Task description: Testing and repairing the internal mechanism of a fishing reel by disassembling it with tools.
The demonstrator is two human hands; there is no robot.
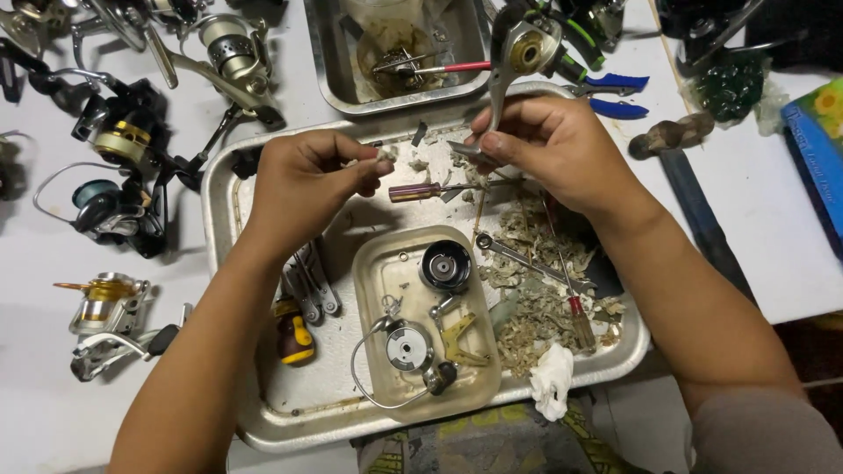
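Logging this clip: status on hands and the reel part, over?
Left hand pinches small white wad. Right hand grips reel body by its stem, above metal tray. Nothing between hands.

Both my forearms reach forward and angle inward, bare to the elbow, so my hands nearly meet. My left hand (303, 180) is curled into a loose fist, thumb and forefinger pinched together at the tips. My right hand (549, 145) is raised slightly higher, fingers bent, thumb pressed against the forefinger in a tight pinch.
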